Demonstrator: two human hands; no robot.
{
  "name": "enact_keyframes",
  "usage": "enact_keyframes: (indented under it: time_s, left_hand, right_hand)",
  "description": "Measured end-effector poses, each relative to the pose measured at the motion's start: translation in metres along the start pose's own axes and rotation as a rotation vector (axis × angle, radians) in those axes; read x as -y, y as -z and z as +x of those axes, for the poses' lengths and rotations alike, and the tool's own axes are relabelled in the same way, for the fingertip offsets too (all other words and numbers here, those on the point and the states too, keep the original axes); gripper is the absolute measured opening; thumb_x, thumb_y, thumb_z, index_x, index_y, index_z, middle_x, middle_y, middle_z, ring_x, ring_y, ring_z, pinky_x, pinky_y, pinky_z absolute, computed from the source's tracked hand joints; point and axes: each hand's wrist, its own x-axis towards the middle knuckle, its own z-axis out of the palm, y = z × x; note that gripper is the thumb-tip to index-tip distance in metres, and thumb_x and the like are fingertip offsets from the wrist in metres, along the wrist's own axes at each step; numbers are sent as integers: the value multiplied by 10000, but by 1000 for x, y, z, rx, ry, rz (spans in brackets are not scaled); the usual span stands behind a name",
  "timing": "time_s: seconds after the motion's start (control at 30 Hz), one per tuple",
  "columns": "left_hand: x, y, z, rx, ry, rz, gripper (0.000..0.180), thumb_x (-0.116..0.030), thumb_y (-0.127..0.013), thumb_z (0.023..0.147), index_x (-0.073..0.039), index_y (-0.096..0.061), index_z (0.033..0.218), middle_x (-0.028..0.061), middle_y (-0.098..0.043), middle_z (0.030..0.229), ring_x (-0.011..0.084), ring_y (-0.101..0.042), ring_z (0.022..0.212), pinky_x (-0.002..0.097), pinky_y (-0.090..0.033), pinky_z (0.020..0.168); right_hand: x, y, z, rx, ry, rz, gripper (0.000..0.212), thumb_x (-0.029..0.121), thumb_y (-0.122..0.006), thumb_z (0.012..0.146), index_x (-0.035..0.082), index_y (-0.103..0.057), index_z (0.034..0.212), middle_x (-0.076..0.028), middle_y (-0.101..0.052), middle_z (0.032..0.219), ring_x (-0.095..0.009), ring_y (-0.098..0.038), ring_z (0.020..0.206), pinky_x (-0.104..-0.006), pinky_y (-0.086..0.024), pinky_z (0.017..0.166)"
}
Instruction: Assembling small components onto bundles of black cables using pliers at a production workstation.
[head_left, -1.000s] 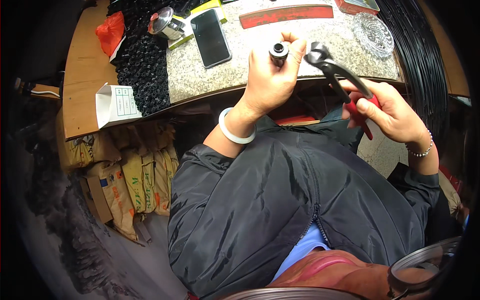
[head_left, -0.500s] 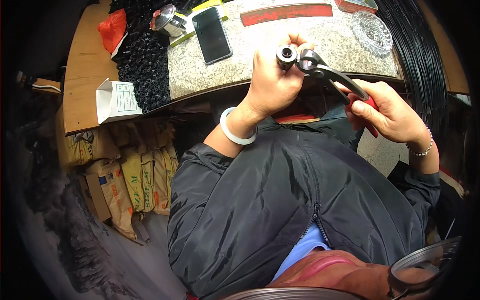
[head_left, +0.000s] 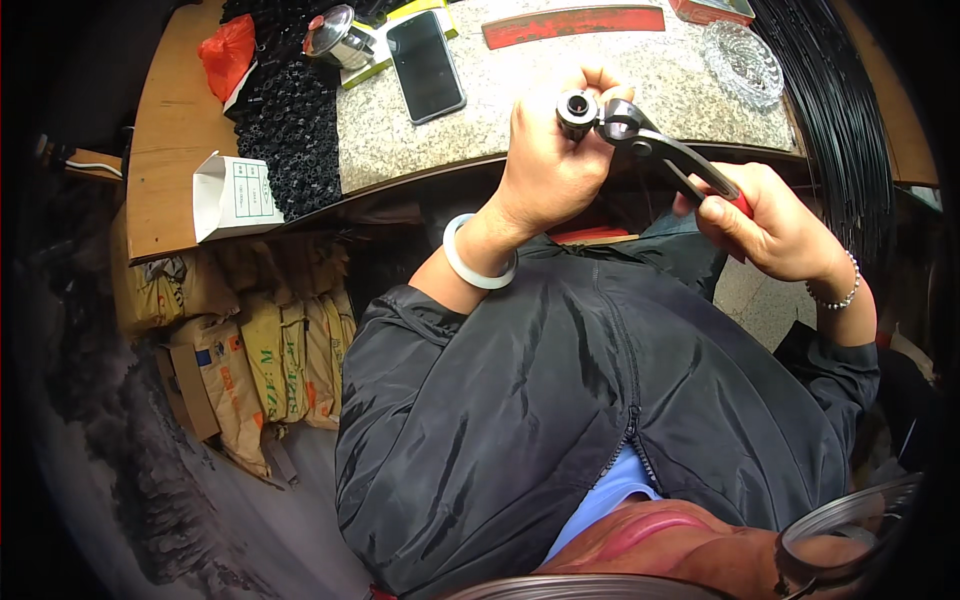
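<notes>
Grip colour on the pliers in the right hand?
Red grips, partly hidden by the right hand; head view.

We see the tabletop [head_left: 450,137] brightly lit, deep shadow beneath it, soft sheen on the jacket [head_left: 490,390], and fisheye bending toward blackened corners.

Red-handled dark pliers [head_left: 675,153], black-and-silver cylinder [head_left: 577,112], speckled grey-white tabletop [head_left: 440,150], orange-red bag [head_left: 226,57]
</notes>
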Motion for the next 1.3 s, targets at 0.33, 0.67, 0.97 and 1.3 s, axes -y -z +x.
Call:
enact_keyframes:
  time_s: [0.33,0.67,0.97,1.3]
  left_hand:
    - [1,-5,-3,10,-4,-7,86,38,-550,721,25,-580,800,56,-581,679,104,-540,611,239,-441,573]
    - [-5,-9,-1,12,172,-178,96,-80,-568,869,7,-573,829,-69,-427,564,6,-356,525,192,-280,451]
    - [-14,-8,-2,36,184,-220,108,-82,-565,875,23,-568,847,-58,-493,582,-1,-389,546,170,-311,475]
    - [-13,-7,0,63,198,-189,142,-94,-580,869,46,-568,854,-41,-531,584,5,-428,545,174,-341,482]
  right_hand:
    - [-24,-18,3,-33,-79,166,347,279,-478,932,42,-435,682,45,-364,540,-32,-327,468,-199,-285,412]
    - [-54,-16,36,-742,702,-327,196,11,-690,747,-17,-591,914,-80,-633,771,-140,-597,680,-266,-478,615]
    - [-40,-18,67,-881,1086,-472,231,-41,-676,738,-1,-618,958,-117,-630,817,-186,-618,697,-253,-500,613]
    - [-37,-20,67,-1026,1102,-756,235,0,-711,710,45,-599,912,-80,-630,781,-196,-622,684,-270,-510,601]
